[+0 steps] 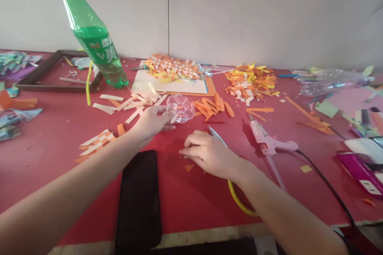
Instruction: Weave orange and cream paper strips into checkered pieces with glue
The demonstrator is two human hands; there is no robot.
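Note:
My left hand (152,121) grips a clear plastic flower-shaped bottle bottom (180,108) by its near edge, just above the red table (44,143). My right hand (206,152) rests on the table with fingers curled, pinching at something tiny near its fingertips that I cannot make out. A pair of scissors with a yellow handle (220,137) lies under that hand; its blade sticks out behind the knuckles. A black phone (138,201) lies flat between my forearms.
A green plastic bottle (92,36) stands at the back left beside a brown frame (42,73). Woven orange-white paper (170,67), cut paper strips (249,81) and a pink glue gun (269,141) with a black cord lie around. More craft supplies crowd the right edge.

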